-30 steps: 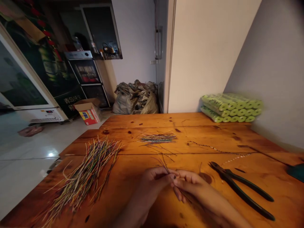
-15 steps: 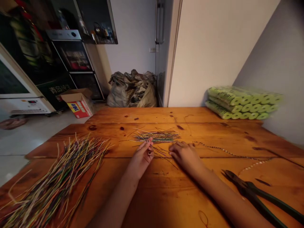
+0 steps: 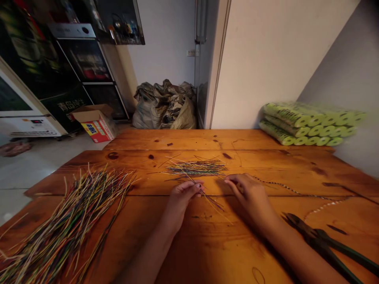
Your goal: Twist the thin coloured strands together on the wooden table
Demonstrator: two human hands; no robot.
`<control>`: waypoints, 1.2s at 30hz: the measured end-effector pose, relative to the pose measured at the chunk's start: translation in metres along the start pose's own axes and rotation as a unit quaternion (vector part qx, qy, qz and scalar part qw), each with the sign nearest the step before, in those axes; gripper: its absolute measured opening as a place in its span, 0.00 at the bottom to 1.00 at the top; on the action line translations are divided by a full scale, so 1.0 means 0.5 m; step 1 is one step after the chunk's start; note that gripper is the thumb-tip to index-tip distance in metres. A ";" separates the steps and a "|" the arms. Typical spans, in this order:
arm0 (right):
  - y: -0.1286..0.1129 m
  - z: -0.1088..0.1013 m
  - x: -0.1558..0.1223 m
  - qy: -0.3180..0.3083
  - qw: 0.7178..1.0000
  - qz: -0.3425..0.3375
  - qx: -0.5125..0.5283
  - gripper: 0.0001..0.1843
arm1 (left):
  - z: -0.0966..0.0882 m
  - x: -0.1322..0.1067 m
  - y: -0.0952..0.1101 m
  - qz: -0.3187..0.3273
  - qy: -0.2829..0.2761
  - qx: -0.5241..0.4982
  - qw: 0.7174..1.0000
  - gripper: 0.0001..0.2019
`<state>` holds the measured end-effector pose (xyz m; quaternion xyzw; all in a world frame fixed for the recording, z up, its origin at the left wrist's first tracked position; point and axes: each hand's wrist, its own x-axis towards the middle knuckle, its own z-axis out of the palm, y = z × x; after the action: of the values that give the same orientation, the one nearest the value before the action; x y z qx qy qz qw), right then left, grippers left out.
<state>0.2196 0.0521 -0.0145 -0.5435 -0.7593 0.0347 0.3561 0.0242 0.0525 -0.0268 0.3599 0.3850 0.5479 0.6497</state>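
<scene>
My left hand (image 3: 187, 194) pinches a few thin coloured wires (image 3: 215, 203) between thumb and fingers; their ends fan out toward the lower right. To its right, my right hand (image 3: 247, 191) has thumb and forefinger together at the tip of a thin wire, just off the small pile. That small pile of short cut wires (image 3: 197, 167) lies on the wooden table (image 3: 189, 232), just beyond both hands. A big bundle of longer multicoloured wires (image 3: 68, 221) spreads over the left side of the table.
Large dark-handled cutters (image 3: 314, 234) lie at the right, beside a striped twisted cord (image 3: 284, 186). Stacked green-wrapped rolls (image 3: 308, 124) stand at the back right. Beyond the table are full sacks (image 3: 166, 106) and an open cardboard box (image 3: 99, 128).
My left hand has turned and come slightly right and nearer, its held wires now plainly showing. The right hand has shifted right, away from the small pile. The view has tilted slightly.
</scene>
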 end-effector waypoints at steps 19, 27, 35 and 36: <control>-0.079 0.016 -0.022 -0.023 0.990 0.000 0.136 0.07 | 0.007 -0.005 -0.012 -0.012 -0.005 0.024 1.000 0.07; -0.082 0.010 -0.026 -0.034 0.990 -0.012 0.134 0.07 | 0.008 -0.007 -0.007 -0.010 -0.011 0.015 1.000 0.07; -0.078 0.011 -0.024 -0.035 0.989 -0.014 0.143 0.06 | 0.008 -0.010 -0.007 -0.006 0.001 -0.003 1.000 0.06; -0.078 0.010 -0.024 -0.037 0.989 -0.021 0.143 0.06 | 0.008 -0.011 -0.006 -0.005 -0.001 -0.005 1.000 0.06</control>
<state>0.1875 0.0279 -0.0071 -0.4693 -0.7704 0.1552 0.4027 0.0285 0.0466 -0.0273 0.3553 0.3832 0.5464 0.6545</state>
